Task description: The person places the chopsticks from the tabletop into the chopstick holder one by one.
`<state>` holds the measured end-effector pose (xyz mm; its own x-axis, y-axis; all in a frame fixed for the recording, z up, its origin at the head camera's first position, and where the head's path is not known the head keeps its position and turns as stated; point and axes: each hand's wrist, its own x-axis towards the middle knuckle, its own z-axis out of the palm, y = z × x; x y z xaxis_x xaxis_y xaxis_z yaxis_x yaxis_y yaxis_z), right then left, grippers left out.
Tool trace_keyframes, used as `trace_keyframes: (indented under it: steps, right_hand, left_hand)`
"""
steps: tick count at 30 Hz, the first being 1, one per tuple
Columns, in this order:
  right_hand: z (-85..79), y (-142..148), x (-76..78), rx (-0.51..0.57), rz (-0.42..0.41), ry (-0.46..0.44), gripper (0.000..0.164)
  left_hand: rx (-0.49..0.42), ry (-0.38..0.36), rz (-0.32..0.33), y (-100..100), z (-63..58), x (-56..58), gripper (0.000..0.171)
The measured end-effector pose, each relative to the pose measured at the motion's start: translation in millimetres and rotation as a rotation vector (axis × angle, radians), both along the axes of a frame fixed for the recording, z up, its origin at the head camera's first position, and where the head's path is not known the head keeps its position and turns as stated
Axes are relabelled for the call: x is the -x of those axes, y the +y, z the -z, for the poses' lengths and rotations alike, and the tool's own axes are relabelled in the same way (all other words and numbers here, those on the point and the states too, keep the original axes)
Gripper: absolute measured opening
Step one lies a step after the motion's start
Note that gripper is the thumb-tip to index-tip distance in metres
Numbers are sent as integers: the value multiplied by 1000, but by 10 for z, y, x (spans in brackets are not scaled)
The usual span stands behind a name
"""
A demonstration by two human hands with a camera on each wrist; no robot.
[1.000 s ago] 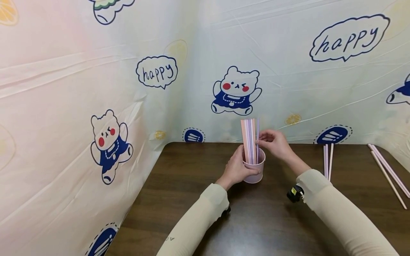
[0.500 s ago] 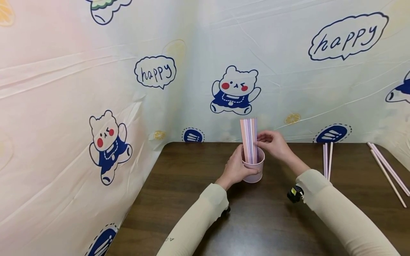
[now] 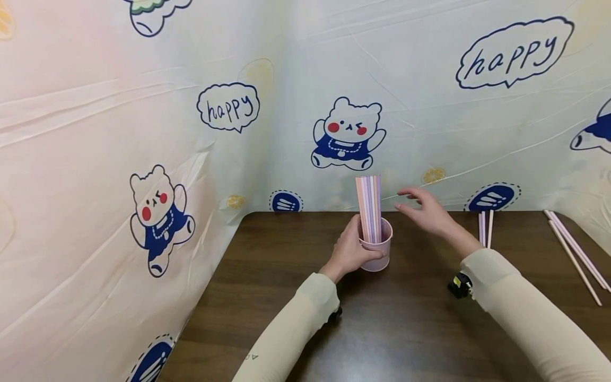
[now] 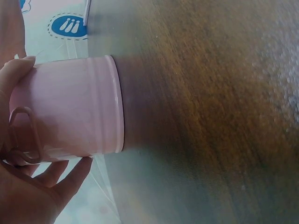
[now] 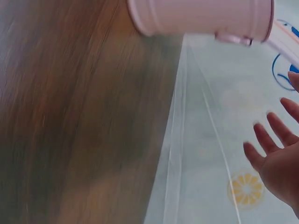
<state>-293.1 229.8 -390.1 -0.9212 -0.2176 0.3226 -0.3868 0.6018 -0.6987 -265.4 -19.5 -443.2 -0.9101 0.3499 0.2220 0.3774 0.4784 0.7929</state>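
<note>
A small pink metal bucket (image 3: 380, 261) stands upright on the brown table, with a bunch of orange, white and purple straws (image 3: 369, 209) leaning in it. My left hand (image 3: 350, 249) grips the bucket from the left, thumb across the front. In the left wrist view its fingers (image 4: 70, 186) curve round the bucket's wall (image 4: 70, 102), beside a wire loop. My right hand (image 3: 427, 212) hovers to the right of the straws, apart from them, with nothing in it. The right wrist view shows its fingers (image 5: 273, 133) spread and relaxed below the bucket's side.
Several more straws (image 3: 486, 228) lie on the table (image 3: 406, 329) beyond my right forearm. Another group of straws (image 3: 575, 254) lies at the far right. A printed cloth (image 3: 286, 132) hangs close behind the table and along its left side.
A purple straw my right hand pinched moved left against the bunch and was let go. My right hand then drew back to the right with fingers opened. My left hand kept its grip.
</note>
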Motion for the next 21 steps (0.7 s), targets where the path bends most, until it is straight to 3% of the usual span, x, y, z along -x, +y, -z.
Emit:
trace_keyframes:
  steps: [12,16,21]
  right_hand:
    - [58,507,-81,-531,149,124,64]
    - [109,709,-123,-606,171,69,68]
    - [222,971,-170,-600,195,37,67]
  left_hand:
    - [10,17,-11,7,17,29,103]
    - [18,18,-16,5,25,40,103]
    - [34,11,-17,3,37,28,104]
